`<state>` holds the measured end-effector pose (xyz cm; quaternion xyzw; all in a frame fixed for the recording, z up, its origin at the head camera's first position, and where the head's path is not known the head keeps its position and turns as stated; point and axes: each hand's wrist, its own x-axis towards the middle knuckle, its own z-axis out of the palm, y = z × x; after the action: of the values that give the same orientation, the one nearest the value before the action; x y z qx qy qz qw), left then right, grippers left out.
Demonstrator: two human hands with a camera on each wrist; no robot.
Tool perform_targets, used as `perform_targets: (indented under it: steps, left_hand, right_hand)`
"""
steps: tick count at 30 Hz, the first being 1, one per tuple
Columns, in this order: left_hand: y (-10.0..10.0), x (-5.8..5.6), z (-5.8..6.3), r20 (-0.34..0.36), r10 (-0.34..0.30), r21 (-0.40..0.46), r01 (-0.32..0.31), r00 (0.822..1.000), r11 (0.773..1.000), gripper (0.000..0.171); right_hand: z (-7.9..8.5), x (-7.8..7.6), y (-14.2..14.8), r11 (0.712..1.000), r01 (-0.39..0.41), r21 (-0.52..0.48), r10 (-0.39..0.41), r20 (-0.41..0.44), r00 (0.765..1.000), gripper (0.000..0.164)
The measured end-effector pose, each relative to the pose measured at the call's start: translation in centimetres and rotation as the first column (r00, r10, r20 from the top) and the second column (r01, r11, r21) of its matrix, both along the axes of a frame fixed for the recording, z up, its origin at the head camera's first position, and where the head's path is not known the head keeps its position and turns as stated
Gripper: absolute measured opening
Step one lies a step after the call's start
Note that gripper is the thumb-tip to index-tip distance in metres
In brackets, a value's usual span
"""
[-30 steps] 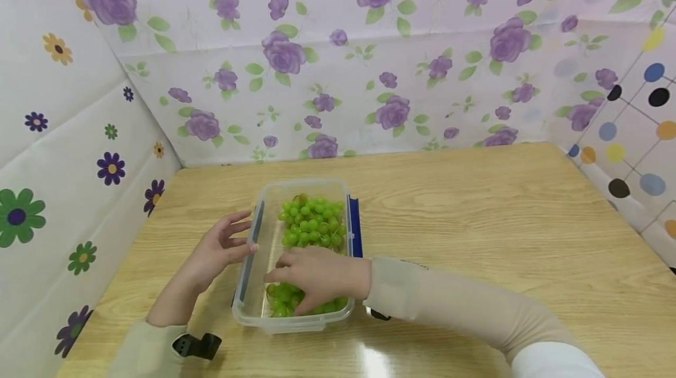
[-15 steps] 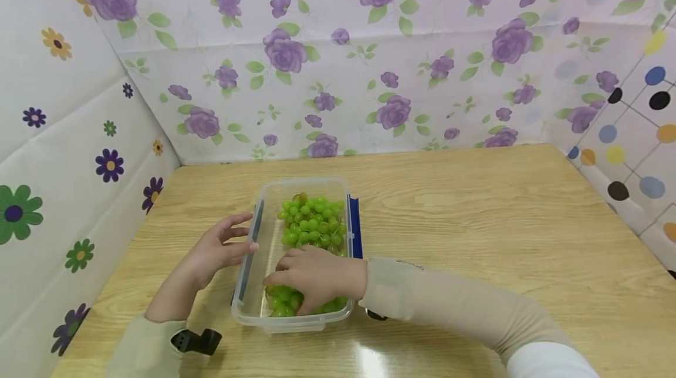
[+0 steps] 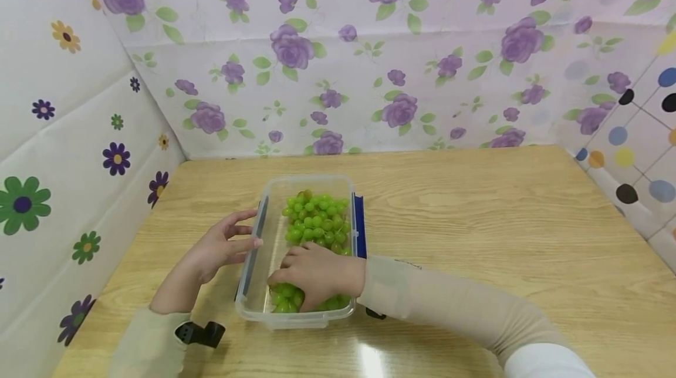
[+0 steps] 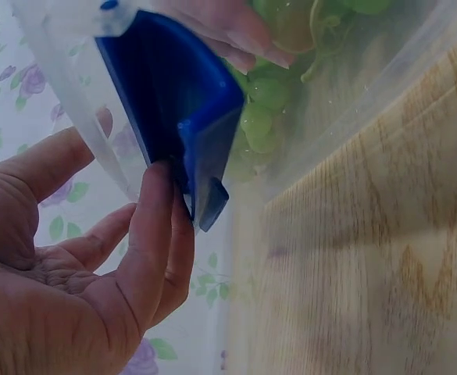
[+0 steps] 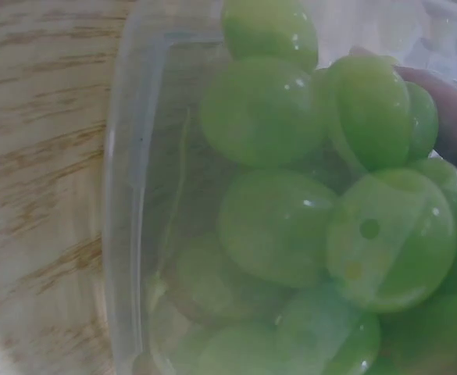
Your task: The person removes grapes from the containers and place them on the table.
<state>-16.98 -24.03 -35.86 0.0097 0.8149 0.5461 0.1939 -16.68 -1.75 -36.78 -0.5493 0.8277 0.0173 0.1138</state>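
A clear plastic food container (image 3: pixel 296 320) stands on the wooden table. At its left side my left hand (image 3: pixel 217 250) pinches the edge, thumb at the rim and fingers against the blue latch (image 4: pixel 205 94), which hangs folded out in the left wrist view. My right hand (image 3: pixel 319 272) reaches in over the right rim, its fingers curled round the near bunch of green grapes (image 3: pixel 285 297). Seen through the wall in the right wrist view, those plump grapes (image 5: pixel 279 226) hide most of this hand. Another bunch of grapes (image 3: pixel 317 219) lies at the container's far end.
Another blue latch (image 3: pixel 360 225) juts out along the container's right side. The wooden table (image 3: pixel 475 219) extends far to the right. A flower-print sheet (image 3: pixel 359 90) rises behind it, with patterned sheets at both sides.
The head view has shifted slightly. Both hands keep nearly the same places at the container, and the grapes show no clear movement.
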Motion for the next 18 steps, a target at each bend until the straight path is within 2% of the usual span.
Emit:
perform_targets:
  steps: [12,18]
  left_hand:
    - [0.2,0.28,0.39,0.0,-0.008,-0.001,0.008,1.0,1.0,0.07]
    - [0.01,0.29,0.16,0.007,-0.005,0.012,0.005,1.0,1.0,0.071]
  right_hand:
    - [0.17,-0.04,-0.53,0.996,0.089,0.021,-0.09,0.026,0.996,0.065]
    - [0.1,-0.29,-0.51,0.998,0.062,0.014,-0.063,0.035,0.997,0.06]
